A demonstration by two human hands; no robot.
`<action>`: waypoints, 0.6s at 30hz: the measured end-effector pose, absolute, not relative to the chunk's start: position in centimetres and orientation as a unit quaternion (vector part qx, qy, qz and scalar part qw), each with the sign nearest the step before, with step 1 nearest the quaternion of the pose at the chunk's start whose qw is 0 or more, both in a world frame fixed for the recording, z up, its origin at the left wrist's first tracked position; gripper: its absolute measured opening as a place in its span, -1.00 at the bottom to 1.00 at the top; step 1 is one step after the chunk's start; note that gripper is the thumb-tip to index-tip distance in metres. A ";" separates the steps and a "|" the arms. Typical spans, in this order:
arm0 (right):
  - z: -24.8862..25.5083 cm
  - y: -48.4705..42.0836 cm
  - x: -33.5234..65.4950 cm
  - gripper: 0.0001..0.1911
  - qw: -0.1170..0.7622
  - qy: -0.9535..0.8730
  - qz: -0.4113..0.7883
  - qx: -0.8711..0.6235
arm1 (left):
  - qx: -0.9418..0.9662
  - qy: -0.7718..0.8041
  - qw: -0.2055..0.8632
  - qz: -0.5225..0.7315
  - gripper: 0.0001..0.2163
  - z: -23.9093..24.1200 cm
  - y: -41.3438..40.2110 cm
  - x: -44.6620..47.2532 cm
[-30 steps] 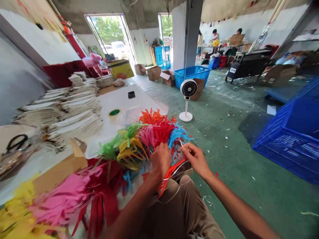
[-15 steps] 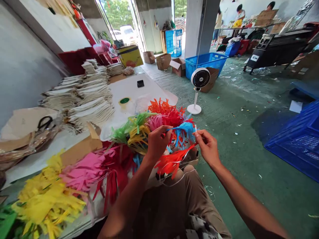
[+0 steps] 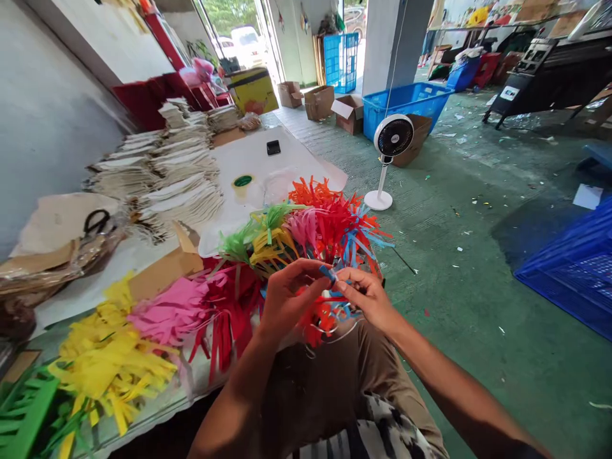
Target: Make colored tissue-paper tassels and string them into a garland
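Blue paper strip (image 3: 329,273) lies pinched where left hand (image 3: 287,294) meets right hand (image 3: 367,298).

A craft workshop in a bare concrete hall. Fringed paper bunches (image 3: 310,220) in many colours crowd the table (image 3: 253,156) just beyond the fingers (image 3: 301,271). Stacked flat paper goods (image 3: 162,172) and scissors (image 3: 97,221) lie further left. Well beyond, to the right, blue crates (image 3: 406,102), cardboard boxes (image 3: 319,101) and a pedestal fan (image 3: 392,137) stand on a scrap-littered green floor (image 3: 478,268).
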State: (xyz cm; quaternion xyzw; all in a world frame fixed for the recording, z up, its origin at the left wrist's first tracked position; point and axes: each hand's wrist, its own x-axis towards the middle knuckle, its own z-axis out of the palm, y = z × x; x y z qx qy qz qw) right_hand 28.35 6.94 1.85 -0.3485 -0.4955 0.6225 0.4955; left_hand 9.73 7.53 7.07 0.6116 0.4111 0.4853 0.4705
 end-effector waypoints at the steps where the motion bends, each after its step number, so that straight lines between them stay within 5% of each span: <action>1: 1.6 6.8 27.8 -0.63 0.484 -0.482 0.646 -0.340 | 0.590 0.409 0.494 0.490 -0.85 6.8 7.5 9.4; 7: 1.2 6.5 25.6 -0.57 0.442 -0.397 0.745 -0.305 | 0.527 0.393 0.544 0.521 -0.86 5.4 7.9 8.2; 18: 0.2 6.8 24.1 -0.59 0.485 -0.334 0.741 -0.323 | 0.476 0.452 0.497 0.567 -0.76 3.8 8.3 8.5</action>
